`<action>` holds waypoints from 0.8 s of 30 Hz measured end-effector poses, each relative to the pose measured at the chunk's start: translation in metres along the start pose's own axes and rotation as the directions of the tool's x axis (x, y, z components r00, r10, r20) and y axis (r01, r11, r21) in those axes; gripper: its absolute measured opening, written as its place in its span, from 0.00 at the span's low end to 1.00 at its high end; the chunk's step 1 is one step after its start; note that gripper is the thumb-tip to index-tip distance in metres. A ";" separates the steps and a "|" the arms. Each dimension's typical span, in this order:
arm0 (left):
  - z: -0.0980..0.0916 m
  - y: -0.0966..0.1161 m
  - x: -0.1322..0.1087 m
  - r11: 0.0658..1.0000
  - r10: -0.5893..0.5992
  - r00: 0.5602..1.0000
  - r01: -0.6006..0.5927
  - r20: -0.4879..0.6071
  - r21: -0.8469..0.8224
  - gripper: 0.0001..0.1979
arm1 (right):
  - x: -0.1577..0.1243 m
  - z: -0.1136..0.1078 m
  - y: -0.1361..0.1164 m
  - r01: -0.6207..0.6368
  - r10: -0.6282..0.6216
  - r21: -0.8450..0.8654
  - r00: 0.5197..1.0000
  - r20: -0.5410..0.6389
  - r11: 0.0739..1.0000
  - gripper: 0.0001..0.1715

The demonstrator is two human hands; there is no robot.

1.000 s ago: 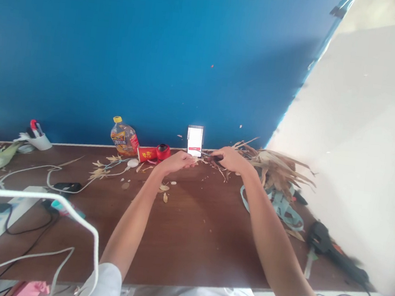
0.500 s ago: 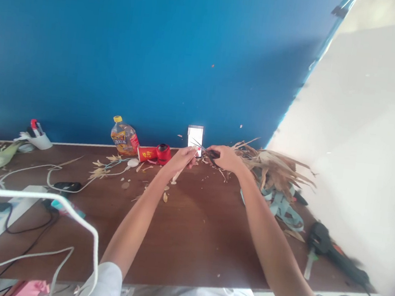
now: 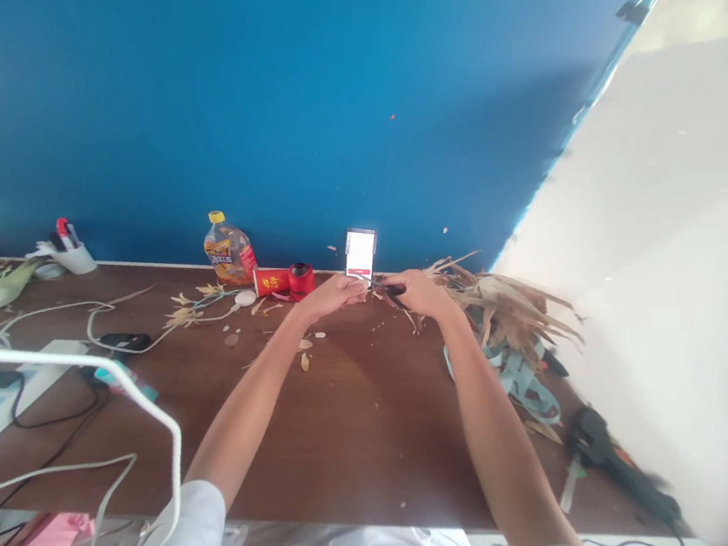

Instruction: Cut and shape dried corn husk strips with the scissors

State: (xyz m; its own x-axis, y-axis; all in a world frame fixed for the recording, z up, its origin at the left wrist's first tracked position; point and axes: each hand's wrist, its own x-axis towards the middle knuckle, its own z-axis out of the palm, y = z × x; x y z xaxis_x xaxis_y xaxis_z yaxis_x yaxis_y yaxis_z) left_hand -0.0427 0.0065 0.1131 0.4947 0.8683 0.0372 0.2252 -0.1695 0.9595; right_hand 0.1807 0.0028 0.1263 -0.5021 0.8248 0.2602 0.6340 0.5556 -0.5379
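Observation:
Both my arms reach out over the brown desk (image 3: 352,429) toward its far edge. My right hand (image 3: 418,292) is closed around dark-handled scissors (image 3: 387,288), whose blades point left. My left hand (image 3: 335,293) is pinched on a small pale piece right at the blade tips; it is too small to name. The two hands almost touch, just in front of a white phone (image 3: 359,259) propped against the blue partition. A heap of dry brown husk leaves (image 3: 504,311) lies just right of my right hand.
Far side: a juice bottle (image 3: 227,253), a red paper cup lying down (image 3: 271,282), a red spool (image 3: 301,280). Pale scraps (image 3: 307,345) litter the desk. Left: white cables (image 3: 65,362), power strip, a pen cup (image 3: 73,256). Right: teal straps (image 3: 522,387), black glue gun (image 3: 606,454).
My left hand rose toward the scissors half a second ago and has settled slightly lower, still at the blade tips. A pale strip seen under that hand is gone. My right hand barely moved.

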 end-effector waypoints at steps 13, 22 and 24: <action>0.010 -0.005 0.004 0.996 0.028 0.998 -0.033 -0.061 -0.085 0.21 | 0.004 0.009 0.001 -0.004 0.000 -0.039 0.993 -0.114 0.999 0.18; -0.004 -0.005 0.000 0.998 -0.032 0.997 0.028 0.073 0.060 0.24 | -0.001 0.001 0.003 0.023 -0.021 -0.064 0.999 0.025 0.998 0.18; -0.007 -0.005 0.000 0.997 -0.046 0.994 0.038 0.099 0.074 0.25 | -0.002 -0.001 0.002 0.038 -0.036 -0.079 0.999 0.028 0.996 0.18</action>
State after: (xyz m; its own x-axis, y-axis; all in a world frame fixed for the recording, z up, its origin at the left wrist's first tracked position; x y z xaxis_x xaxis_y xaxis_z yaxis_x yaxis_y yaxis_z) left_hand -0.0501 0.0107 0.1101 0.5642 0.8249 -0.0342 0.3055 -0.1701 0.9369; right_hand 0.1836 0.0027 0.1255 -0.5407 0.8012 0.2565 0.6592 0.5929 -0.4625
